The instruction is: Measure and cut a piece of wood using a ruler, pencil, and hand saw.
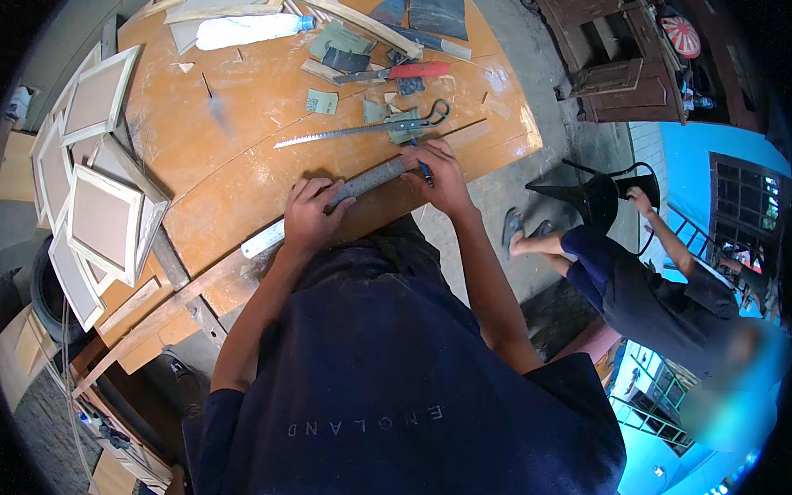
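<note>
My left hand (312,205) has its fingers curled on a long metal ruler (265,239), pressing it along the near edge of the wooden table (190,153). My right hand (438,175) grips a dark pen (425,169) at the ruler's right end, its fingers bent around it. Just beyond my hands lies a saw (330,137) with a long toothed blade and a dark looped handle. A red-handled tool (415,70) lies farther back among green and dark sanding paper scraps (321,103).
Pale framed panels (100,220) are stacked at the table's left. A water bottle (246,32) and wood strips (351,23) lie at the back. To my right, another person (647,291) reaches toward a black chair (594,198). A dark wooden cabinet (619,94) stands behind.
</note>
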The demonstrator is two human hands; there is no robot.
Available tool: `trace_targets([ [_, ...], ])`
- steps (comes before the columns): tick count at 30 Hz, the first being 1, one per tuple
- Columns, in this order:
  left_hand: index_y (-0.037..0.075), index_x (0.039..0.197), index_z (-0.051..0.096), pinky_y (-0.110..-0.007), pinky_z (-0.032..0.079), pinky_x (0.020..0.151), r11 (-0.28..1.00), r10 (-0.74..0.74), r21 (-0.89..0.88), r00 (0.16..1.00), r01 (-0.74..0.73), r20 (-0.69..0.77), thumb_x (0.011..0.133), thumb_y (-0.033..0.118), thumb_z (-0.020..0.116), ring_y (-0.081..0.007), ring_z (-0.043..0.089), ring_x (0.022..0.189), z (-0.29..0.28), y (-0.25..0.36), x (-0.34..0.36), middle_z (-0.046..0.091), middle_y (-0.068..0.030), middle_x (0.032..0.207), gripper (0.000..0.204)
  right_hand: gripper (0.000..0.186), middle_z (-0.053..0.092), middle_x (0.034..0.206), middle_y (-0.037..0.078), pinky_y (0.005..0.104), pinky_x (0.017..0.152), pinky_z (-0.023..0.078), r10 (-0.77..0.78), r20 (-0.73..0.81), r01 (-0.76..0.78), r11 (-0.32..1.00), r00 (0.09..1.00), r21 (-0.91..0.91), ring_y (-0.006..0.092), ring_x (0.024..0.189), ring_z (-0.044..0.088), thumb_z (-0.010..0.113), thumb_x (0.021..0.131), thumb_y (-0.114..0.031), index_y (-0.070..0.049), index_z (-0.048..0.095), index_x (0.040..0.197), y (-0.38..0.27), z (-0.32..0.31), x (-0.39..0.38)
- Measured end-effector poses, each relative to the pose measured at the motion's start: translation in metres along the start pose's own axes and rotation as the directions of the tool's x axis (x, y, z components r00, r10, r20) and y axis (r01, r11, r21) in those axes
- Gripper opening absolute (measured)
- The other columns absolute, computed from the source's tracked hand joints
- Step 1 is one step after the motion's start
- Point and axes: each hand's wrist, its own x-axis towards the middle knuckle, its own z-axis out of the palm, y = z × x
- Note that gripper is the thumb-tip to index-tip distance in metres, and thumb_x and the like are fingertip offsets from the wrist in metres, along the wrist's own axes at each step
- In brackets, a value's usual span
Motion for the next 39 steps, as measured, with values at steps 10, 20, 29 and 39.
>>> trace_targets([
  [10, 0.007, 0.102, 0.076, -0.039, 0.050, 0.086, 1.000, 0.025, 0.007, 1.000, -0.025, 0.001, 0.078, 0.029, 0.080, -0.0284, 0.061, 0.093, -0.001, 0.000, 0.003, 0.067, -0.0085, 0.099, 0.033, 0.031, 0.071, 0.109, 0.016, 0.0431, 0.094, 0.050, 0.074, -0.071, -0.060, 0.982, 0.995, 0.178, 0.0368, 0.103, 0.064, 0.069, 0.091, -0.017, -0.007, 0.066, 0.121, 0.000, -0.001, 0.002],
  [20, 0.007, 0.101, 0.076, -0.039, 0.050, 0.085, 1.000, 0.027, 0.011, 1.000, -0.027, -0.013, 0.077, 0.027, 0.081, -0.0285, 0.061, 0.092, -0.002, 0.003, 0.004, 0.067, -0.0084, 0.098, 0.032, 0.025, 0.070, 0.112, 0.015, 0.0342, 0.085, 0.053, 0.388, -0.113, -0.340, 0.890, 0.915, 0.305, 0.0270, 0.096, 0.069, 0.058, 0.101, -0.020, -0.005, 0.064, 0.121, -0.010, 0.004, -0.005],
  [29, 0.006, 0.101, 0.075, -0.039, 0.050, 0.083, 1.000, 0.031, -0.005, 0.999, -0.031, -0.018, 0.076, 0.025, 0.082, -0.0286, 0.061, 0.090, -0.001, 0.003, 0.005, 0.067, -0.0088, 0.097, 0.032, 0.043, 0.070, 0.113, 0.014, 0.0436, 0.091, 0.052, 0.099, -0.086, -0.086, 0.987, 0.991, 0.137, 0.0388, 0.103, 0.065, 0.075, 0.082, -0.008, -0.009, 0.063, 0.123, -0.005, 0.000, -0.002],
  [39, 0.005, 0.102, 0.076, -0.039, 0.052, 0.080, 0.999, 0.018, -0.027, 1.000, -0.018, 0.002, 0.072, 0.017, 0.085, -0.0294, 0.063, 0.088, -0.005, 0.005, 0.009, 0.067, -0.0103, 0.096, 0.034, 0.053, 0.069, 0.107, 0.008, 0.0401, 0.086, 0.052, -0.009, 0.101, 0.000, 0.996, 0.995, 0.085, 0.0311, 0.097, 0.061, 0.082, 0.075, -0.010, -0.014, 0.064, 0.124, 0.013, -0.014, 0.004],
])
